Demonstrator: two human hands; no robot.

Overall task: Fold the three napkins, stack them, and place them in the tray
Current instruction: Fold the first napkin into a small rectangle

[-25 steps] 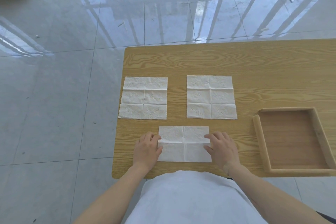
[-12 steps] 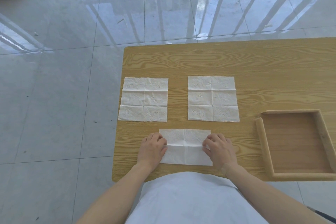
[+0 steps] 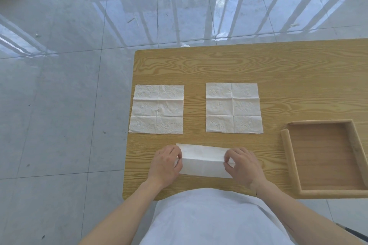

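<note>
1. Napkin (image 3: 203,162) being folded is lying near the front edge of the bench (image 3: 239,65), towards its left front corner, and I am seeing both hands working on it.
2. My left hand (image 3: 166,163) is pinching the napkin's left end and my right hand (image 3: 242,165) its right end, fingers curled nearly closed on the paper, each gripping the folded-over layer.
3. I am judging that the thin paper could skew: if one hand is pushing further than the other, the fold line is going to run crooked and the edges will not meet.
4. I am also thinking that pinching too hard could tear or crumple the ends.
5. Its long axis is running parallel to the front edge, left to right.
6. Two unfolded napkins (image 3: 157,109) (image 3: 233,108) are lying flat behind it, side by side but apart.
7. Wooden tray (image 3: 288,157) is sitting empty at the right front, well apart from the fold.
</note>
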